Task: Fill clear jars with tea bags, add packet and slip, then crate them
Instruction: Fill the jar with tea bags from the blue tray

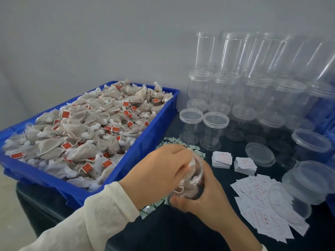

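- The clear jar point(192, 182) being filled sits tilted near the front of the counter point(181, 232), between the two hands, with a few tea bags already inside.
- The right hand point(204, 198) wraps around the jar's lower side, gripping it.
- The left hand point(159, 165), in a cream sleeve point(101, 211), has its fingers bunched over the jar's mouth, pinching a white tea bag point(191, 163) at the opening.
- A blue crate point(145, 142) to the left is heaped with tea bags point(87, 131) bearing red tags.
- Empty lidded jars point(215, 129) stand stacked in rows at the back right, against the wall.
- One loose lid point(260, 153) lies flat just in front of them.
- Two small stacks of white slips point(222, 159) lie near the jar; more slips point(262, 205) are scattered to the right.
- Small green-printed packets point(181, 144) lie strewn beside the crate, partly behind the hands.
- The counter is dark and glossy; the wall point(108, 42) is plain pale grey.
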The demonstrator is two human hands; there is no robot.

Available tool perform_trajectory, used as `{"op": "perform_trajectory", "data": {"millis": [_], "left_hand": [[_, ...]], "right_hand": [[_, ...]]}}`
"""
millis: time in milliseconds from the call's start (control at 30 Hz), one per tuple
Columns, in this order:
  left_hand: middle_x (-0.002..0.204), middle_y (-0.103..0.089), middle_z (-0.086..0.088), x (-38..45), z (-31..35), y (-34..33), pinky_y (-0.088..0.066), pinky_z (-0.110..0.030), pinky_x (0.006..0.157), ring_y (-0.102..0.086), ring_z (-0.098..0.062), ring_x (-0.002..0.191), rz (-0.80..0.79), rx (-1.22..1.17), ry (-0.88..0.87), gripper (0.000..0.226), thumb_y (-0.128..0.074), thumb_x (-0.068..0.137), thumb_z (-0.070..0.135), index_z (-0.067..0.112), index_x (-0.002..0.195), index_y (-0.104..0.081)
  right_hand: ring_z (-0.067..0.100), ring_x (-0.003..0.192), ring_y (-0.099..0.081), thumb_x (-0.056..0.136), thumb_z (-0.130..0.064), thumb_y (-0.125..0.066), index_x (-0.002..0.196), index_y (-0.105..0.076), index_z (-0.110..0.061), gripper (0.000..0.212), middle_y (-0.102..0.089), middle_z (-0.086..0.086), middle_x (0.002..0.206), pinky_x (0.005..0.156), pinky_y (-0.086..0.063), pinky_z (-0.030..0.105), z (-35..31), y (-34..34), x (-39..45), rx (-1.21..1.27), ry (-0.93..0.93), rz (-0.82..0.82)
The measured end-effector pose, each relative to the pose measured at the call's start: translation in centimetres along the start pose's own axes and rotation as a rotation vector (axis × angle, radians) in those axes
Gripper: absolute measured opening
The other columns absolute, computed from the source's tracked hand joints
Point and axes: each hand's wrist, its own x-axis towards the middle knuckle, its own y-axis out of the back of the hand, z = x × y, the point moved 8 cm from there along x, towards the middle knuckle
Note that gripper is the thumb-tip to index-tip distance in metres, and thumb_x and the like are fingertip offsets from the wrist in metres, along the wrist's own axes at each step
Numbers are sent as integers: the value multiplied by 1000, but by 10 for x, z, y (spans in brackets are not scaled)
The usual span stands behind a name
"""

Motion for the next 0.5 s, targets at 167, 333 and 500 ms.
{"op": "perform_trajectory", "data": {"millis": [167, 333, 500], "left_hand": [[102, -61, 1, 2, -3, -14, -44, -35, 80, -55, -16, 93, -177, -34, 46, 13, -56, 94, 17, 15, 82, -51], [90, -63, 3, 5, -5, -20, -41, -26, 75, -55, -11, 80, -303, 35, 57, 12, -50, 97, 24, 16, 94, -59], [75, -56, 6, -1, 0, -25, -41, -25, 69, -50, -6, 66, -422, -31, 95, 29, -30, 101, 45, 28, 118, -48]], "right_hand": [[1, 107, -63, 61, -11, -90, 126, -45, -52, 89, -63, -21, 119, 78, -49, 8, 2, -1, 1, 3, -16, 0], [2, 106, -64, 57, -21, -91, 132, -40, -49, 95, -63, -20, 118, 79, -50, 10, 13, -3, -2, 10, -78, -3], [3, 106, -63, 56, -30, -91, 132, -42, -43, 90, -63, -17, 116, 80, -57, 25, 18, -2, -3, -31, -104, -3]]}}
